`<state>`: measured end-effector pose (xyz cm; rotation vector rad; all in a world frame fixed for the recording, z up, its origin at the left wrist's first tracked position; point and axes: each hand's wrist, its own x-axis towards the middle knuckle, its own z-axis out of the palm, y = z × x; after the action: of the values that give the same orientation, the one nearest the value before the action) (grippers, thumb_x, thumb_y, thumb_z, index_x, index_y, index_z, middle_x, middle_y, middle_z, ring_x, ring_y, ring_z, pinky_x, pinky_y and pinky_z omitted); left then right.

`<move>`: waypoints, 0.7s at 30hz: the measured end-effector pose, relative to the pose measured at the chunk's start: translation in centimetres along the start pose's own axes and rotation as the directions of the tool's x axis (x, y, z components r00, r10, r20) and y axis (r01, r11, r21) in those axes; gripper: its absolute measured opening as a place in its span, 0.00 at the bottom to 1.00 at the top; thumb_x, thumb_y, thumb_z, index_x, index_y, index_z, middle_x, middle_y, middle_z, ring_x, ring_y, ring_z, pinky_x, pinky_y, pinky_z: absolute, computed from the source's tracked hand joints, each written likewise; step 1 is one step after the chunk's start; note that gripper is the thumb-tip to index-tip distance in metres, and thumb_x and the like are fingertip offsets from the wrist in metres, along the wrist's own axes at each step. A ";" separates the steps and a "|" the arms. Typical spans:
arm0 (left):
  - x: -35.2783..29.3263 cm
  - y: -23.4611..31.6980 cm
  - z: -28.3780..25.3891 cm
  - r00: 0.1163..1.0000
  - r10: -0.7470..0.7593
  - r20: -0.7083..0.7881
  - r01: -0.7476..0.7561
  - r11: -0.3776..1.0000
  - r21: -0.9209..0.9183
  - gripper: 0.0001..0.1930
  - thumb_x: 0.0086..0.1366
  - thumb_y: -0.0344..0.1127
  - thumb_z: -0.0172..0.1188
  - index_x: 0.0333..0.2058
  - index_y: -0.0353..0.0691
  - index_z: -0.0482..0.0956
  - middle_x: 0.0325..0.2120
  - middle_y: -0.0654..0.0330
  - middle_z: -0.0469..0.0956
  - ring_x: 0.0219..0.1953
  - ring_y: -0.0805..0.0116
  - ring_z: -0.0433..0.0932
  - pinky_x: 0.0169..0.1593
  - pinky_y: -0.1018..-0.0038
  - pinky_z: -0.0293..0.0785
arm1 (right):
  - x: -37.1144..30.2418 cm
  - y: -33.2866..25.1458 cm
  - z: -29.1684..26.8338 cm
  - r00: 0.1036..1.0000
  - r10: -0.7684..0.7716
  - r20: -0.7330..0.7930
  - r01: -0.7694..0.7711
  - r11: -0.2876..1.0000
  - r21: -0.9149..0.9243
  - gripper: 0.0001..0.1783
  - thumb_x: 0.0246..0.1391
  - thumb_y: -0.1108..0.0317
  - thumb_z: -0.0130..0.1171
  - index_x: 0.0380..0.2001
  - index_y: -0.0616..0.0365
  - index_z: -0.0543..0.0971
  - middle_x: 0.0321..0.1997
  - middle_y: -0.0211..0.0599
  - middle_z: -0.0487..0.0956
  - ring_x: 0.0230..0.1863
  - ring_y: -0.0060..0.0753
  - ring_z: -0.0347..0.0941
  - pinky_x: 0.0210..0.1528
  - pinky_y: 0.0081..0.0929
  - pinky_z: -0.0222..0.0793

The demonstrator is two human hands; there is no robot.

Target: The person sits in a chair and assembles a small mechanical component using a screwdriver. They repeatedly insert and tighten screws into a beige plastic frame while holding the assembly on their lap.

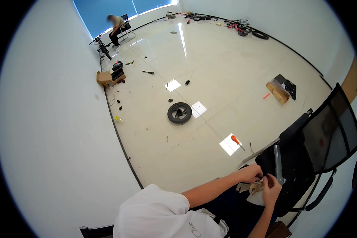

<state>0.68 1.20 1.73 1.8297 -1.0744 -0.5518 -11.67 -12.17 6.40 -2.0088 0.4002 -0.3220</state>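
Note:
At the lower right, my left hand and my right hand are close together in front of the black seat of a chair. The fingers of both are drawn in and pressed together. A small dark thing seems to lie between them, too small to name. Just below my hands are tan, flat pieces with notched ends, partly covered by my right hand. A long grey, shiny strip lies on the chair seat beside my fingers.
An orange-handled screwdriver lies on the floor. Further off lie a small black wheel, a cardboard box with an open black case, and another box. A person sits by a bicycle; bike parts line the far wall.

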 end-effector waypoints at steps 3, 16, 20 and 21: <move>-0.5 0.3 0.3 0.999 -0.009 -0.046 0.007 0.999 -0.035 0.08 0.50 0.26 0.66 0.30 0.31 0.85 0.24 0.44 0.81 0.28 0.49 0.81 0.34 0.62 0.77 | 0.0 0.0 0.4 0.999 0.026 -0.026 -0.025 0.998 0.052 0.16 0.56 0.73 0.64 0.46 0.71 0.81 0.34 0.41 0.83 0.35 0.27 0.81 0.39 0.24 0.77; -0.6 0.0 -0.4 0.996 -0.012 -0.084 0.005 0.996 -0.085 0.10 0.49 0.34 0.65 0.30 0.36 0.86 0.25 0.47 0.81 0.30 0.49 0.81 0.37 0.61 0.77 | 0.2 2.2 -0.5 0.981 0.013 0.192 -0.082 0.932 0.354 0.18 0.64 0.74 0.49 0.55 0.66 0.76 0.43 0.38 0.81 0.42 0.25 0.77 0.49 0.23 0.72; 0.0 0.1 -0.8 0.996 -0.084 -0.021 0.084 0.996 0.017 0.11 0.59 0.33 0.61 0.39 0.39 0.86 0.32 0.48 0.84 0.37 0.51 0.83 0.43 0.63 0.78 | 1.1 4.1 0.3 0.985 -0.020 0.170 -0.015 0.980 0.200 0.19 0.67 0.70 0.48 0.58 0.63 0.76 0.50 0.38 0.80 0.49 0.26 0.76 0.53 0.24 0.71; 0.5 -1.6 0.1 0.996 -0.090 0.012 0.090 0.996 0.004 0.13 0.60 0.32 0.59 0.44 0.40 0.85 0.37 0.47 0.83 0.41 0.51 0.83 0.47 0.64 0.77 | 1.6 4.2 0.6 0.992 0.002 0.130 -0.023 0.987 0.161 0.20 0.67 0.71 0.47 0.58 0.62 0.75 0.53 0.39 0.79 0.53 0.26 0.75 0.55 0.24 0.71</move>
<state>1.59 1.04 0.28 1.8870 -1.0051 -0.6158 -10.56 -14.12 2.45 -1.8558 0.2949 -0.2081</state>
